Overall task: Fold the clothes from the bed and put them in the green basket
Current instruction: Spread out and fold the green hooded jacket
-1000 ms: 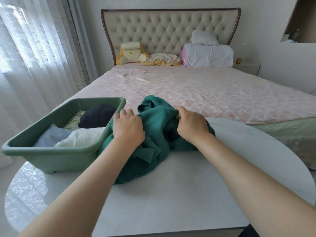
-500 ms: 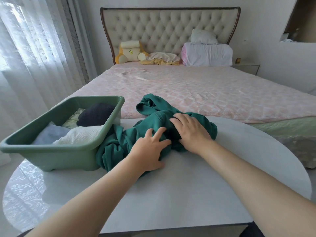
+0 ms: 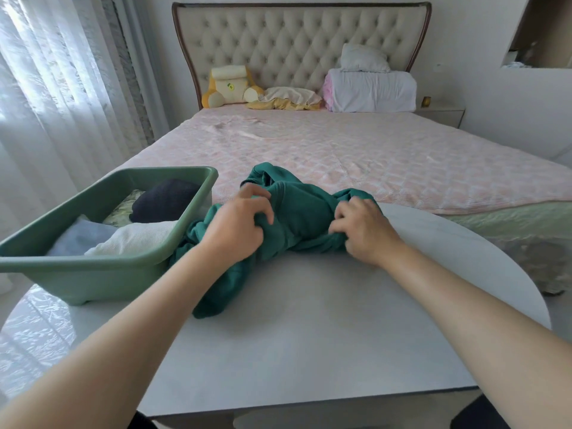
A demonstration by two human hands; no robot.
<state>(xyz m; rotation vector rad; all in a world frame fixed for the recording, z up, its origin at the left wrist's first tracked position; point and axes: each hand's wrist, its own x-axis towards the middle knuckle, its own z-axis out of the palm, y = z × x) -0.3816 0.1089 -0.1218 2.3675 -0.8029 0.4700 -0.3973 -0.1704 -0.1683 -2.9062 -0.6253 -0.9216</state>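
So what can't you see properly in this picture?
Head view:
- What sort of clothing the teal garment is: bunched up, partly covered by the left hand and right hand.
- Lower clothes in the green basket: hidden by its near wall and the white cloth on top.
- Small object on the nightstand: too small.

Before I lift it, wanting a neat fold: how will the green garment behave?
Probably floppy: the garment bunches between the left hand and right hand. Likely to droop, since one end trails limp on the table. It looks thick, so perhaps fairly heavy.
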